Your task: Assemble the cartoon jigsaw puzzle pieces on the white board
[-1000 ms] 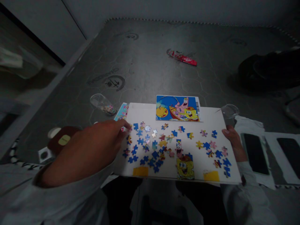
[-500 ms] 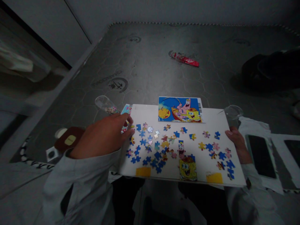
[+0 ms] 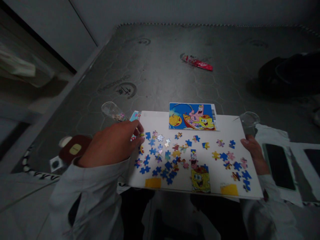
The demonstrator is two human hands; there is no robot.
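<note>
Loose pieces [image 3: 168,166] lie on the white board [image 3: 178,183], one group left, one right; joined block [image 3: 200,178] meets the near edge. I read the left hand [image 3: 112,140] with thumb and fingers curled around a small piece [image 3: 142,134] by the left edge; can't tell whether it's pinched. Right hand [image 3: 256,153] grips the board's right edge, thumb on top. Card [image 3: 192,116] overlaps the far edge. Board overhangs the desk [image 3: 160,80]; phone [image 3: 278,165] sits near my right hand, red packet [image 3: 203,65] well beyond.
</note>
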